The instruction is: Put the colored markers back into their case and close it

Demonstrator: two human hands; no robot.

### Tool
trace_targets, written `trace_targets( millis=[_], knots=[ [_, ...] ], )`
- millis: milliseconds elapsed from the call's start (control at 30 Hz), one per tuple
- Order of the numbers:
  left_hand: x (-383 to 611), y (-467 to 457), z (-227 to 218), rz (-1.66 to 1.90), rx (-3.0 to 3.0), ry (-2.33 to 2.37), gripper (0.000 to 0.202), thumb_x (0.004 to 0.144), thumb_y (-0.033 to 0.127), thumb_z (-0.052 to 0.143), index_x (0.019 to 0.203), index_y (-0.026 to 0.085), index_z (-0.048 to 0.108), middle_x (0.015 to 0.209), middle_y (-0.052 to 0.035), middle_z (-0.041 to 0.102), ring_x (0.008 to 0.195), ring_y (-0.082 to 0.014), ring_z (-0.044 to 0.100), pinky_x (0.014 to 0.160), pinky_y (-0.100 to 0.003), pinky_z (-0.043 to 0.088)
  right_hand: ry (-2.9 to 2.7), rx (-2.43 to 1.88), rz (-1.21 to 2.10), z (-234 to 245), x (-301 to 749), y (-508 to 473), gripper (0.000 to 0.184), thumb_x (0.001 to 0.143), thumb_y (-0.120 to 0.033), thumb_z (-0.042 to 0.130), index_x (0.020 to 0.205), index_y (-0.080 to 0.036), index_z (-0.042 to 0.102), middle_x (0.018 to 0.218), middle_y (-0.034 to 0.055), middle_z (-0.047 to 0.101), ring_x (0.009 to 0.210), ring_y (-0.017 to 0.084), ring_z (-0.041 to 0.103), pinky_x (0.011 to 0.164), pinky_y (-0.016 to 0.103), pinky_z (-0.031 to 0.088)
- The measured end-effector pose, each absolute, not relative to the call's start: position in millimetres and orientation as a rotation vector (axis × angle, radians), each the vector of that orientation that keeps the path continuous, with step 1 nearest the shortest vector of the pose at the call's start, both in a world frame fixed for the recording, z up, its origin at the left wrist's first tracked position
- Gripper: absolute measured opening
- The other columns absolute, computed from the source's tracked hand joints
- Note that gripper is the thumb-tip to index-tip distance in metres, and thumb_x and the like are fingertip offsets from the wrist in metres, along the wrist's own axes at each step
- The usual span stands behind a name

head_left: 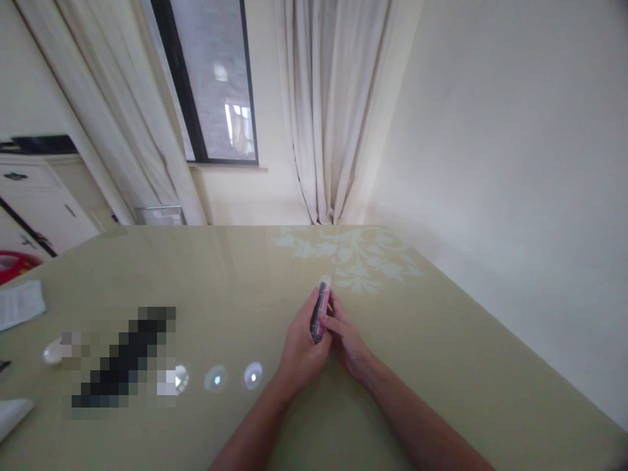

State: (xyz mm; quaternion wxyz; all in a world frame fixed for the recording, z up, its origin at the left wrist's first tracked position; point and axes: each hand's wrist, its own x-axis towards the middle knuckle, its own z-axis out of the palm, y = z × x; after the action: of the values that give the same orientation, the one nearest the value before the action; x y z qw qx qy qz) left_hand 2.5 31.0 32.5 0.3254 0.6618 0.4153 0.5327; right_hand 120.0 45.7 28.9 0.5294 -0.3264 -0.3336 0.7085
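Note:
Both of my hands meet near the middle of a glossy olive-green table (441, 340). My left hand (300, 347) is closed around a slim pink and black tube (320, 309) with a clear cap that points away from me. My right hand (346, 337) is closed too, its fingers pressed against the tube's lower right side. The tube's lower end is hidden between my fingers.
A pale floral pattern (350, 258) marks the table's far side. A folded white cloth (19, 304) lies at the left edge, a small white object (52, 353) beside a blurred-out patch. Curtains (328, 111), a window and a white wall lie beyond the table.

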Motion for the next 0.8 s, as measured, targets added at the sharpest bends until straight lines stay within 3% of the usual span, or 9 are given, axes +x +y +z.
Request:
trace_targets(
  millis=[333,500,800],
  knots=[
    [3.5,30.2,33.3,1.392,1.718,1.114,0.063,0.096,0.022,0.056,0.157,0.024,0.042,0.156,-0.009,0.053,0.141,-0.0258,0.054,0.12,-0.047,0.044,-0.793,-0.744,1.649,30.4,114.8,41.6,0.083,0.075,-0.033,0.085,0.15,-0.033,0.05,0.158,0.0016,0.05,0.148,0.028,0.045,0.123,0.046,0.036],
    [1.9,30.0,32.4,1.427,1.731,1.135,0.067,0.092,0.015,0.057,0.156,0.026,0.044,0.157,-0.0057,0.052,0.144,-0.0242,0.051,0.122,-0.046,0.041,-0.802,-0.736,1.603,32.7,113.4,42.9,0.065,0.08,-0.039,0.081,0.141,-0.031,0.06,0.152,0.0027,0.057,0.145,0.028,0.049,0.123,0.047,0.036],
    [1.6,28.7,27.0,1.432,1.771,1.158,0.075,0.086,0.012,0.059,0.158,0.024,0.042,0.156,-0.008,0.053,0.142,-0.026,0.053,0.121,-0.046,0.043,-0.791,-0.76,1.594,36.8,116.8,41.3,0.065,0.078,-0.037,0.082,0.139,-0.028,0.061,0.15,0.0041,0.059,0.144,0.029,0.05,0.122,0.048,0.037]
  ],
)
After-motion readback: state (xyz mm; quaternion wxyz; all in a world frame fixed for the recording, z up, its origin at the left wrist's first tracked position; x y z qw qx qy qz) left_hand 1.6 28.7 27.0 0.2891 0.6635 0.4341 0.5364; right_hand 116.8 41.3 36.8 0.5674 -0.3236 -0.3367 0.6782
